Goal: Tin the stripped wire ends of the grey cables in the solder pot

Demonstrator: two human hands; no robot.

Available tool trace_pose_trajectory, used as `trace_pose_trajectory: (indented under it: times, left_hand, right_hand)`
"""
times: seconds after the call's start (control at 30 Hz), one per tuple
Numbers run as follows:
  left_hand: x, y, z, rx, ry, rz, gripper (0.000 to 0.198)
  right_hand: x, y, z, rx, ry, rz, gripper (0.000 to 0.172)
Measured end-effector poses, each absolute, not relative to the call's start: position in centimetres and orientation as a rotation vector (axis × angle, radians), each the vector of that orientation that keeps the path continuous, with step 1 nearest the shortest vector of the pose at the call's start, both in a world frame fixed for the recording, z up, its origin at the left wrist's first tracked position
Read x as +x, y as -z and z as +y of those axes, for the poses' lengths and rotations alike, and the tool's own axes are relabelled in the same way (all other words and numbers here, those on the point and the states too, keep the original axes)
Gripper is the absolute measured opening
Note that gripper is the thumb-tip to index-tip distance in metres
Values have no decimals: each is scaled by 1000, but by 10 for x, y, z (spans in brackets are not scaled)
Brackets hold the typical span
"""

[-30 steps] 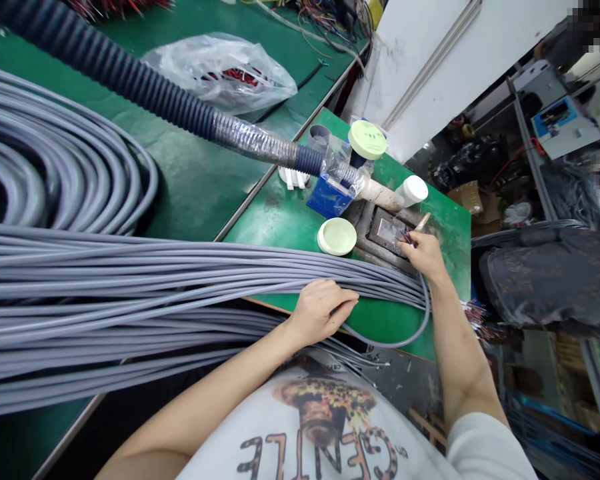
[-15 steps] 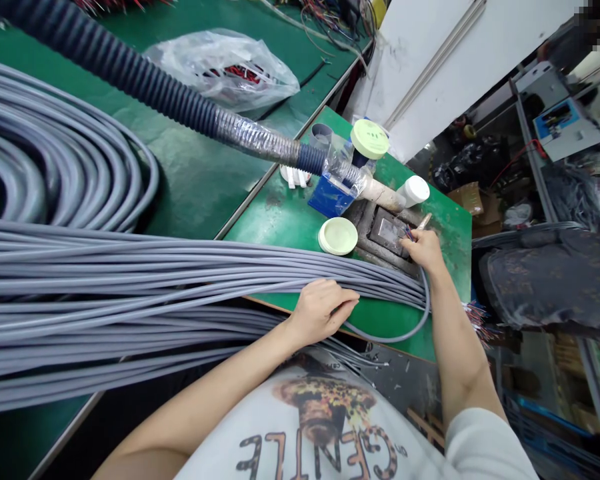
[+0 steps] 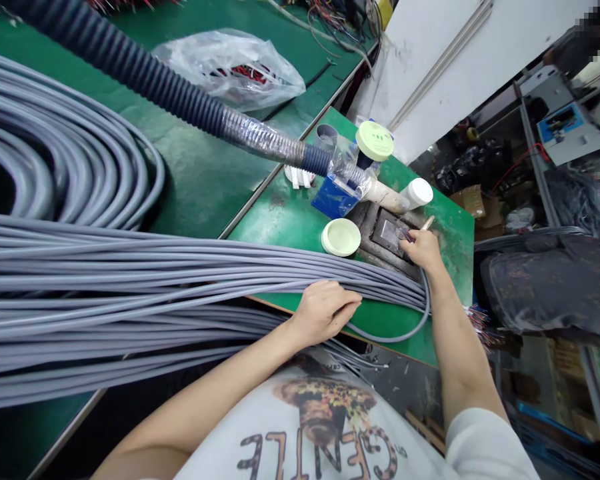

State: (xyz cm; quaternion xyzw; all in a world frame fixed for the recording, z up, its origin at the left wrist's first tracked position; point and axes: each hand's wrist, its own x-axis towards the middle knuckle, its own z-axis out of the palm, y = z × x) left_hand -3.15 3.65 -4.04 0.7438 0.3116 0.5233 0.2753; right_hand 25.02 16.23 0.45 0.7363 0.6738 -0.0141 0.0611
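Grey cable, one long bundle over the green bench. How many hands on it?

Two. The left hand lies curled on top of the bundle, pressing without clenching. The right hand pinches thin coloured wires above a dark metal fixture.

Lids?

Two pale green lids: one flat beside the fixture, one raised behind it. One white cap too.

Anything else?

One ribbed dark hose, one grey coil.
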Motion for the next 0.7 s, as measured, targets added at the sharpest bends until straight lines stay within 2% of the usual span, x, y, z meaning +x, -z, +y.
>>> trace_pose_trajectory:
  times: [0.47,0.57,0.7]
  left_hand:
    - [-31,42,36,2010,-1399,846,8]
    - [-31,42,36,2012,-1399,844,9]
    - [-31,43,36,2011,-1390,860,10]
  right_hand:
    - [255,-16,153,2196,-15,2048,21]
    - [256,-25,143,2345,171,2216,21]
    - [251,-41,123,2683,728,2338,22]
